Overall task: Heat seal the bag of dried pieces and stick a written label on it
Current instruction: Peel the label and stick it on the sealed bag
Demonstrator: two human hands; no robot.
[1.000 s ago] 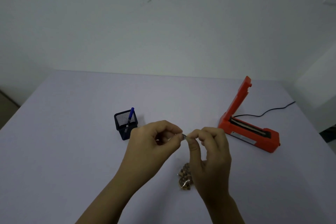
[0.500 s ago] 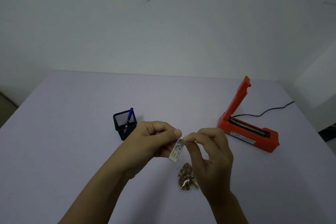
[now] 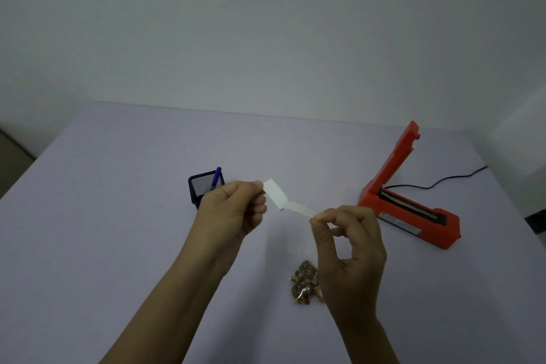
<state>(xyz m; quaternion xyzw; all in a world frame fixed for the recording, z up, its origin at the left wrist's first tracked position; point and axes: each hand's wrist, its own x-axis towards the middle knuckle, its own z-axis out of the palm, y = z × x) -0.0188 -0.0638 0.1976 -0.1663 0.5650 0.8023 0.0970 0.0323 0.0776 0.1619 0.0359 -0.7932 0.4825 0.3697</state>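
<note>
I judge I am at the labelling end of the job: my left hand (image 3: pixel 233 210) pinches the white label (image 3: pixel 274 193) by its upper end, and my right hand (image 3: pixel 350 241) pinches the paler backing strip (image 3: pixel 300 208), the two parting in a shallow V between my hands. The bag of dried pieces (image 3: pixel 304 282) lies flat on the table (image 3: pixel 103 216), just below my right hand and partly hidden by it; I cannot tell from here whether its mouth is sealed. The heat sealer (image 3: pixel 409 207) sits to the right of the bag with its lid raised and nothing in it, which suggests sealing is over. What seems left is freeing the label and pressing it onto the bag. Left of the bag the table is bare up to the mesh pen holder (image 3: pixel 204 188) with its blue pen (image 3: pixel 216 176), and the table's edges lie well away from the bag.
</note>
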